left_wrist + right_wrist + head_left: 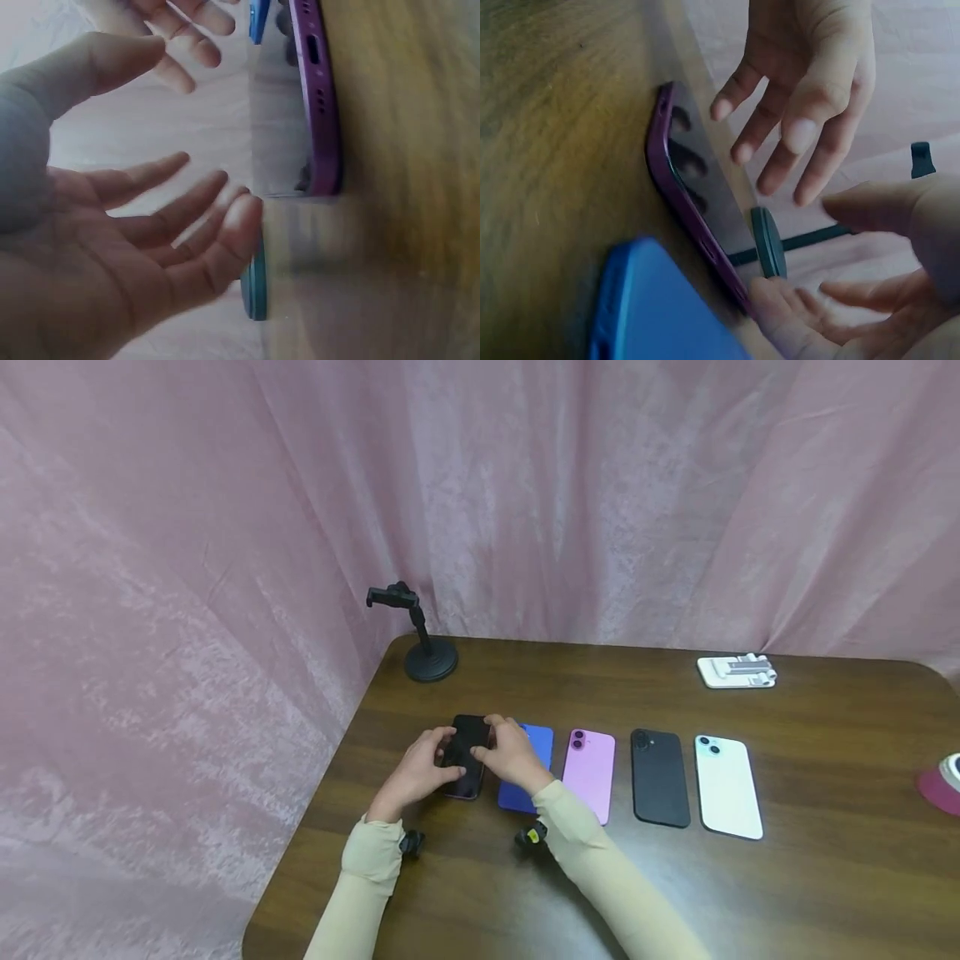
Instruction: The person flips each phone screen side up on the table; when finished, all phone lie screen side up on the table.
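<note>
A smartphone (470,739) with a dark, glossy screen and a purple frame lies face up at the left of a row of phones. My left hand (412,774) is over its left side, fingers spread and loosely bent. Over the right side is my right hand (516,756), its fingertips near the upper right edge. In the left wrist view, the phone's purple frame (322,120) and charging port face the camera, with the left palm beside it. The right wrist view shows a right fingertip close to the frame (697,225). Neither hand grips the phone.
Right of it, back up, lie a blue phone (538,743) partly under the right hand, a pink-purple phone (592,768), a black phone (660,785) and a white phone (727,789). Behind stand a black phone holder (431,662) and a folded white stand (712,674). A pink roll (937,792) sits far right.
</note>
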`<state>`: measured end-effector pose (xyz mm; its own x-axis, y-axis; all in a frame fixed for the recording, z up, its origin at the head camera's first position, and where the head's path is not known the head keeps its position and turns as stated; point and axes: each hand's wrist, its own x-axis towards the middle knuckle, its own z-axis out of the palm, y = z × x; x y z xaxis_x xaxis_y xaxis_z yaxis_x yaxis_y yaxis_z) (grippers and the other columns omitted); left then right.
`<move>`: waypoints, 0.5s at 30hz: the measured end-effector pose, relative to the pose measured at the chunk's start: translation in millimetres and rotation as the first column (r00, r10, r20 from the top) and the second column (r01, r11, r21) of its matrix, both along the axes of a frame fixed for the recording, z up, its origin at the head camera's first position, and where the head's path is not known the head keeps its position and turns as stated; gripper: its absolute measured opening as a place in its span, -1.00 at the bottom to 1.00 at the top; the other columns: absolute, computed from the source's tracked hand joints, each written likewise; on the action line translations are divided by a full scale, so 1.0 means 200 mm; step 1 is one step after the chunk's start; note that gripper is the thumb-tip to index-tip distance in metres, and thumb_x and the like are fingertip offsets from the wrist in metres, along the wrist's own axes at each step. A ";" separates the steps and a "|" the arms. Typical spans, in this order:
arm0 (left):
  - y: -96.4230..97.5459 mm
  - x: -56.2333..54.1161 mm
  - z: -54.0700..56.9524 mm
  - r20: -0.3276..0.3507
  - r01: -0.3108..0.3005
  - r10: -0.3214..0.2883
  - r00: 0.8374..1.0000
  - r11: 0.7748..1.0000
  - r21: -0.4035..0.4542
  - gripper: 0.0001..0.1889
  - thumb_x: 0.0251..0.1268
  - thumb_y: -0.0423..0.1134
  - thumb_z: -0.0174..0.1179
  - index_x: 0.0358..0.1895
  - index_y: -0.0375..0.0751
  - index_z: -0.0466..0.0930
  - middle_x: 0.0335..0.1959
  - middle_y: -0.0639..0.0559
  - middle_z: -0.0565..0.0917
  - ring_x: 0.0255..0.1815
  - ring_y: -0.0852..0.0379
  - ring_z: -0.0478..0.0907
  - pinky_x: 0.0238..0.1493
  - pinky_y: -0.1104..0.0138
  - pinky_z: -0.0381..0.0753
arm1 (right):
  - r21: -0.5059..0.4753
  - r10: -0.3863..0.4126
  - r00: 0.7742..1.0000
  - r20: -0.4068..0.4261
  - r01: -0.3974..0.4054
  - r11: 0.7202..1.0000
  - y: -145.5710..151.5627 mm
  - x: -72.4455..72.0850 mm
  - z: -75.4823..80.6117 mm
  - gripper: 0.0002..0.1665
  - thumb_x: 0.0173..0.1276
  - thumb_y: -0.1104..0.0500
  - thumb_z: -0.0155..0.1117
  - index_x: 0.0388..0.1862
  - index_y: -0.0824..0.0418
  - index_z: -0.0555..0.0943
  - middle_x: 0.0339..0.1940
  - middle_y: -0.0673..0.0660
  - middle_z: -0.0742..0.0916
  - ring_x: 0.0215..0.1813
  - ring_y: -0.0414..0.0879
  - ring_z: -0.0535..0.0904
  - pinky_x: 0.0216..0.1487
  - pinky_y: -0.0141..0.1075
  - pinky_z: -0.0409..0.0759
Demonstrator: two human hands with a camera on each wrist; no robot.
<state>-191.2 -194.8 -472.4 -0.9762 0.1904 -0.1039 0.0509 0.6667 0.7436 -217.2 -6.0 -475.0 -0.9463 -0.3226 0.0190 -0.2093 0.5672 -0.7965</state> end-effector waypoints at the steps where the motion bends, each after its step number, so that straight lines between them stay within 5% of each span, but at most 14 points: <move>1: 0.01 0.00 0.01 -0.022 0.007 -0.006 1.000 1.000 0.015 -0.30 0.22 -0.32 0.40 0.43 -0.34 0.35 0.26 -0.28 0.48 0.15 -0.22 0.48 0.16 -0.05 0.49 | -0.032 0.007 1.000 -0.013 -0.008 0.999 0.01 -0.01 0.00 -0.35 0.35 0.20 0.39 0.33 0.45 0.45 -0.07 0.30 0.64 -0.06 0.11 0.59 -0.01 -0.02 0.59; 7: 0.06 0.00 0.02 -0.084 0.100 -0.093 0.992 0.992 0.081 -0.29 0.16 -0.37 0.43 0.41 -0.32 0.38 0.25 -0.28 0.49 0.14 -0.19 0.51 0.10 0.00 0.56 | -0.096 0.054 0.995 -0.081 -0.061 0.994 0.11 -0.04 0.02 -0.42 0.37 0.23 0.36 0.30 0.45 0.49 0.07 0.33 0.66 0.02 0.12 0.66 0.03 -0.05 0.63; 15: 0.17 0.02 0.06 -0.087 0.207 -0.201 0.976 0.976 0.073 -0.20 0.13 -0.37 0.45 0.46 -0.30 0.30 0.33 -0.23 0.44 0.20 -0.16 0.46 0.13 0.03 0.56 | 0.028 0.078 0.990 -0.117 -0.076 0.997 0.21 -0.06 0.03 -0.39 0.37 0.16 0.37 0.32 0.41 0.49 0.19 0.34 0.64 0.17 0.22 0.58 0.12 0.08 0.56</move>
<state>-187.1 -161.1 -461.3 -0.9203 0.3911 -0.0041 0.2404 0.5741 0.7827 -228.8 35.7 -469.8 -0.9103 -0.3961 0.1207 -0.3448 0.5639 -0.7504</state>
